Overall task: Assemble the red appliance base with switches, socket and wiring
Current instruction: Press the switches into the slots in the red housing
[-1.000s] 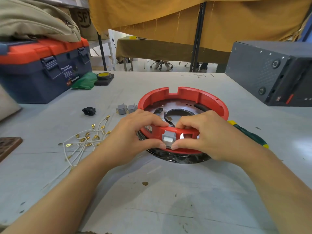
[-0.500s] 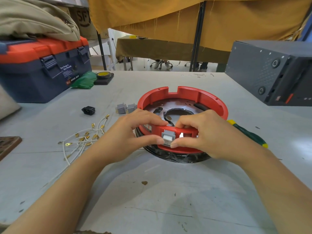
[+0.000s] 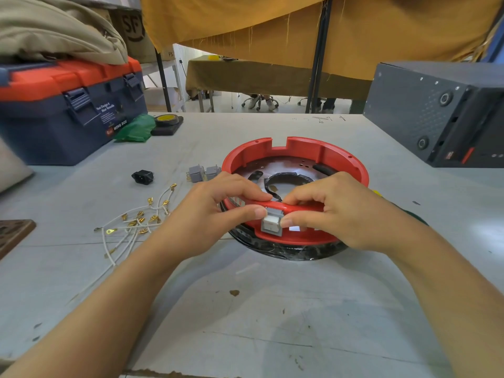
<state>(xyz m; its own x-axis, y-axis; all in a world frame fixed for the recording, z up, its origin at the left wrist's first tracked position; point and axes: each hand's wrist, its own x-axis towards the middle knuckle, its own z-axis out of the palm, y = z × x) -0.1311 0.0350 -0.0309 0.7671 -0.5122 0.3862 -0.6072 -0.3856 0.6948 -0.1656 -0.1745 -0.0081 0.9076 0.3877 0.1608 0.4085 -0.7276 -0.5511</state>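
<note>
Your left hand (image 3: 207, 214) and right hand (image 3: 335, 211) both pinch the grey switch (image 3: 270, 224), seated in the near wall of the red base (image 3: 297, 151). Left of the base lie two spare switches (image 3: 203, 172), the black socket (image 3: 142, 176) and the wires (image 3: 136, 225).

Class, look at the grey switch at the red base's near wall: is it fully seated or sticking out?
Sticking out. The grey switch protrudes tilted from the red base wall, both thumbs beside it.
</note>
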